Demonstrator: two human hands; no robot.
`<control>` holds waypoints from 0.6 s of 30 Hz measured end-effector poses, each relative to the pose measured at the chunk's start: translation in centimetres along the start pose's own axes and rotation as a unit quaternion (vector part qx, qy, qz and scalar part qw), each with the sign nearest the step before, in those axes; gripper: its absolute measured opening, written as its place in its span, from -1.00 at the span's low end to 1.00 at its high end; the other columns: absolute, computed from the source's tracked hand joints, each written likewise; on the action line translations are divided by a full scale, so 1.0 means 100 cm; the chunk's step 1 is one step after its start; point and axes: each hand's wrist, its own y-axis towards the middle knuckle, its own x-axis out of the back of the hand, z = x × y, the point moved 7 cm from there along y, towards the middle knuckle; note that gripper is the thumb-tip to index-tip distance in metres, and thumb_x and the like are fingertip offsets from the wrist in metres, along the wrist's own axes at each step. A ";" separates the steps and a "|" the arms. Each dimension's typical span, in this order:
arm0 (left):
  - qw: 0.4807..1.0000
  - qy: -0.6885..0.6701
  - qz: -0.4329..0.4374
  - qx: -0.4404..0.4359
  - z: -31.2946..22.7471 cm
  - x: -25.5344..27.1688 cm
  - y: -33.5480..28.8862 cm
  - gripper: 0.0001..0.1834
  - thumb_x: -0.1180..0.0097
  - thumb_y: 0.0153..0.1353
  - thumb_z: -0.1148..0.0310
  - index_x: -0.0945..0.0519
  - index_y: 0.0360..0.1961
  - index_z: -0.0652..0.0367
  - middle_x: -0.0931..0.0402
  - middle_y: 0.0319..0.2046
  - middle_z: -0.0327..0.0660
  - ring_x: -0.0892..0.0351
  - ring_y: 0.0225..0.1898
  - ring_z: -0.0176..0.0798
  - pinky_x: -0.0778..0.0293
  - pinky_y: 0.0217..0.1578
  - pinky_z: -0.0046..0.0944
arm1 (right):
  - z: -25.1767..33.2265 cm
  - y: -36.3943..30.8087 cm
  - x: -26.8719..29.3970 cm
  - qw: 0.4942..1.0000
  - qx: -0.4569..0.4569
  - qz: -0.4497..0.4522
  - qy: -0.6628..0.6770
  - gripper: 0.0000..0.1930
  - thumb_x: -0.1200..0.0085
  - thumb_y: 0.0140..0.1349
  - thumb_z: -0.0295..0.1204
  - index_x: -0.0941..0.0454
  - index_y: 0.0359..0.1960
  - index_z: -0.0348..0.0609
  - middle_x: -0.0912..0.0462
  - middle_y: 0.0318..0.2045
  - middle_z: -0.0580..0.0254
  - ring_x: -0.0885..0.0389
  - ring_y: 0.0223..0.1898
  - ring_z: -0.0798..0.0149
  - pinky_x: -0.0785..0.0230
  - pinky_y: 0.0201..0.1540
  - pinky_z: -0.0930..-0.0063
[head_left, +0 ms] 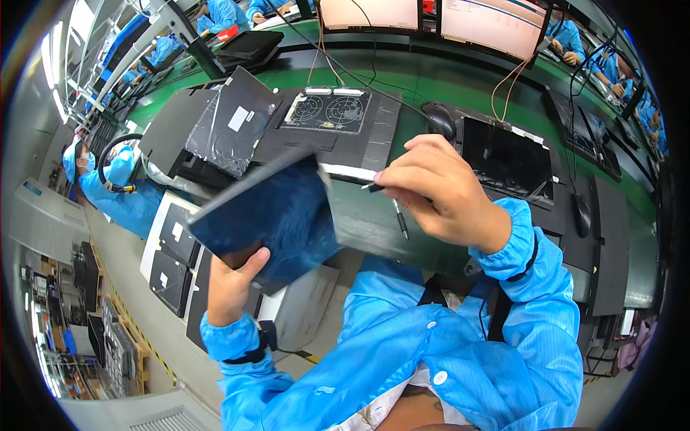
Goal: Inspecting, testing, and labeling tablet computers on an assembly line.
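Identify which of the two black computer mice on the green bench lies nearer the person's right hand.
The rounded black mouse just beyond the right hand; the other black mouse lies farther right, past the black rectangular screen panel.

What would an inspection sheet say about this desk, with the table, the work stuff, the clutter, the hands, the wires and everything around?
Surface: green workbench, partly covered by dark boards.
Job's things: dark glossy panel, tilted and blurred; small dark piece, too small to identify.
Clutter: pen on the bench; black mouse beyond the right hand; panel in clear wrap with a white label.
Hands: left hand grips the glossy panel, thumb on its face; right hand pinches the small piece.
Cables: brown cables hang below the right-hand monitor.
Surroundings: a person in blue at left; more blue-sleeved workers across the bench.
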 end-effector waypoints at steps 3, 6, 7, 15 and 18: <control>0.969 0.242 0.028 -0.036 -0.029 -0.005 -0.017 -0.69 -0.39 0.13 0.56 -0.71 -0.07 0.33 -0.75 -0.22 -0.11 -0.71 -0.22 -0.26 -0.56 -0.10 -0.27 | 0.018 0.007 -0.002 0.999 0.038 0.014 0.016 -0.71 -0.32 0.08 -0.57 -0.66 -0.13 -0.06 -0.65 -0.28 0.32 -0.62 -0.18 0.20 -0.37 0.14 0.10; 0.937 0.341 0.041 -0.055 -0.036 -0.012 -0.027 -0.77 -0.41 0.08 0.56 -0.76 -0.19 0.34 -0.77 -0.37 -0.09 -0.72 -0.32 -0.29 -0.57 -0.17 -0.28 | 0.028 0.010 -0.013 0.997 0.054 0.035 0.050 -0.69 -0.29 0.05 -0.60 -0.66 -0.14 -0.03 -0.64 -0.28 0.35 -0.62 -0.18 0.22 -0.32 0.20 0.00; 0.933 0.353 0.052 -0.053 -0.034 -0.011 -0.026 -0.75 -0.41 0.08 0.57 -0.75 -0.17 0.33 -0.77 -0.36 -0.08 -0.73 -0.31 -0.28 -0.57 -0.16 -0.29 | 0.031 0.008 -0.018 0.996 0.070 0.043 0.044 -0.70 -0.28 0.05 -0.59 -0.66 -0.14 -0.03 -0.63 -0.28 0.35 -0.62 -0.18 0.22 -0.32 0.20 0.01; 0.913 0.391 0.082 -0.085 -0.034 -0.020 -0.032 -0.72 -0.39 0.06 0.58 -0.75 -0.15 0.32 -0.77 -0.33 -0.02 -0.78 -0.30 -0.20 -0.59 -0.18 -0.29 | 0.038 -0.005 -0.035 0.993 0.096 0.064 0.005 -0.71 -0.25 0.05 -0.57 -0.66 -0.15 -0.03 -0.64 -0.28 0.36 -0.62 -0.17 0.25 -0.31 0.25 -0.04; 0.912 0.391 0.084 -0.091 -0.034 -0.022 -0.033 -0.75 -0.38 0.06 0.57 -0.76 -0.17 0.32 -0.77 -0.36 -0.02 -0.78 -0.33 -0.19 -0.60 -0.20 -0.29 | 0.039 -0.007 -0.036 0.993 0.090 0.075 -0.001 -0.71 -0.24 0.04 -0.57 -0.65 -0.16 -0.02 -0.63 -0.29 0.38 -0.62 -0.16 0.27 -0.29 0.28 -0.06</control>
